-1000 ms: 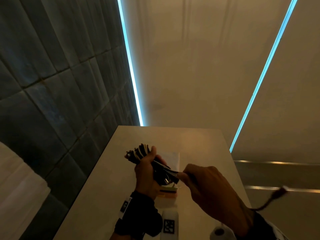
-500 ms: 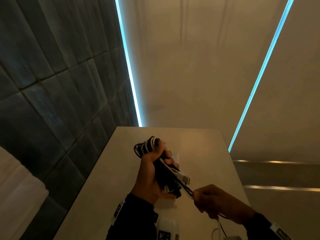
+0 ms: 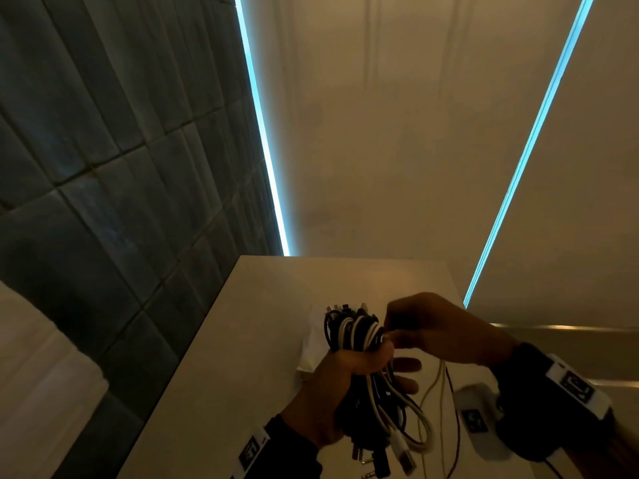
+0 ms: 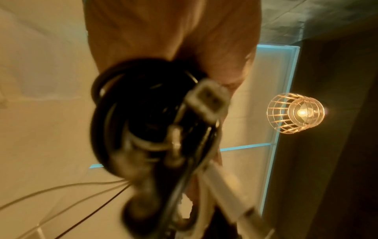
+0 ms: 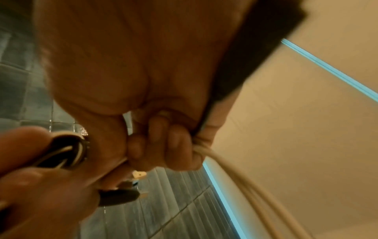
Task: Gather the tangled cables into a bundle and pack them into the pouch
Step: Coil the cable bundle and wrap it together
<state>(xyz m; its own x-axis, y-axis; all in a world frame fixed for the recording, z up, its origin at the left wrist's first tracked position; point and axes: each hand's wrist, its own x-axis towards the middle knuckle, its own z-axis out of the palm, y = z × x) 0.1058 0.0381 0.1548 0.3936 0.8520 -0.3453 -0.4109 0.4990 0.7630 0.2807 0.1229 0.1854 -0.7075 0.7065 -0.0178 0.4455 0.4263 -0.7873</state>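
Observation:
My left hand (image 3: 359,368) grips a thick bundle of black and white cables (image 3: 356,331) upright above the table; plugs and loops hang below the fist. The left wrist view shows the same bundle (image 4: 147,122) close up and blurred. My right hand (image 3: 432,326) is at the bundle's top right, its fingers curled round thin white cable strands (image 5: 235,163) that trail down toward the table. A pale, flat pouch (image 3: 313,344) lies on the table behind the bundle, mostly hidden by it.
The beige table (image 3: 262,305) runs away from me, with a dark tiled wall (image 3: 103,167) on its left and a drop at its right edge. A caged lamp (image 4: 295,113) hangs overhead.
My right hand has risen from low right of the bundle to its top, carrying the loose white strands. The left hand with the bundle has shifted slightly right and nearer.

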